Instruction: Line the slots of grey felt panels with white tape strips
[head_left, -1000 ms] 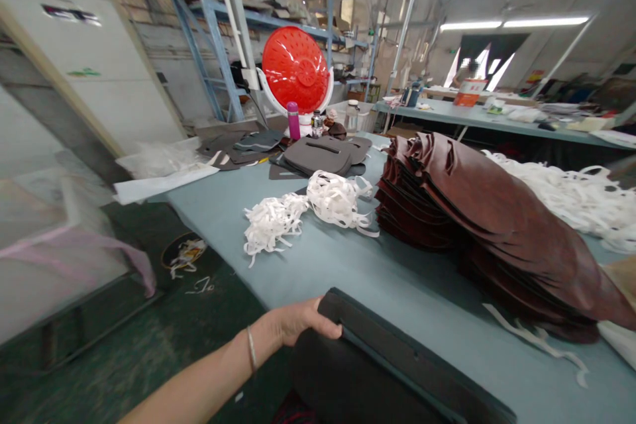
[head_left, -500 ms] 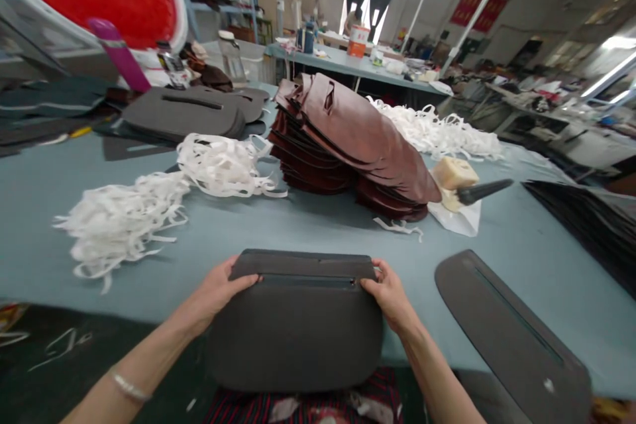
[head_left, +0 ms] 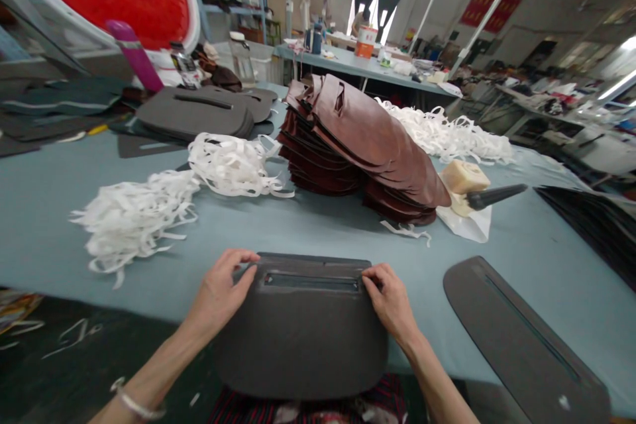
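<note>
A dark grey leather-like panel (head_left: 303,338) with rounded lower corners lies at the table's front edge, its lower part overhanging. Near its top runs a long slot (head_left: 312,283) with a darker strip in it. At the panel's upper left corner is my left hand (head_left: 223,288), thumb and fingers apart, fingertips touching the top edge. My right hand (head_left: 392,298) has thumb and forefinger curled together on the upper right edge, by the slot's end. A second grey panel (head_left: 521,338) with a similar slot lies to the right.
Behind the panel stands a stack of brown leather pieces (head_left: 372,139). White strips (head_left: 139,218) lie heaped at left. A yellowish block (head_left: 464,177) and a dark-handled tool (head_left: 497,195) rest on white sheet at right. Black sheets (head_left: 591,232) are piled at the far right.
The panel's top has gone from raised to lying flatter on the table. My left fingers have loosened from its corner and spread. My right hand has shifted its hold at the right edge.
</note>
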The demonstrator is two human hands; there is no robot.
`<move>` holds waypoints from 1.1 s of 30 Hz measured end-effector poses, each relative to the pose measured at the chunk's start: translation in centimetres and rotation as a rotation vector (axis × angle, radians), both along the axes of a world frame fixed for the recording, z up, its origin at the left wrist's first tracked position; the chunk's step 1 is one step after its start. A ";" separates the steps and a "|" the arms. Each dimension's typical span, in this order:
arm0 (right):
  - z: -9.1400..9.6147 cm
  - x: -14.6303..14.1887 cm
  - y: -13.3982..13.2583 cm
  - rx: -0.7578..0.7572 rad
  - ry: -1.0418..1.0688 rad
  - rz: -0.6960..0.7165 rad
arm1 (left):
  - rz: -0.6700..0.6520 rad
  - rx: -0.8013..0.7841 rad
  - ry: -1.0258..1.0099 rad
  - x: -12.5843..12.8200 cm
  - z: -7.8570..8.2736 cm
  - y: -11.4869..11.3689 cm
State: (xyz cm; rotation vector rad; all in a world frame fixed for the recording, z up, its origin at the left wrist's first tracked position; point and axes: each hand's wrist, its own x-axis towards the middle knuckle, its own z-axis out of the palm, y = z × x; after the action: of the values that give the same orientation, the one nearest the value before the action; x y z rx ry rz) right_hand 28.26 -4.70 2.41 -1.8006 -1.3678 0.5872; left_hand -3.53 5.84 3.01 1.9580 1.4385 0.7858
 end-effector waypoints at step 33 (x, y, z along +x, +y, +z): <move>-5.2 1.9 1.2 -0.003 -0.266 0.137 | -0.586 0.311 -0.047 10.4 -1.7 -2.9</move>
State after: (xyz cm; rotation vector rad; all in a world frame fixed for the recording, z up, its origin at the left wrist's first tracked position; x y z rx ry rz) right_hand 30.13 -3.47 -2.78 -1.8470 -1.6798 0.4312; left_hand 6.87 2.97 1.31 2.4011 0.6695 0.7979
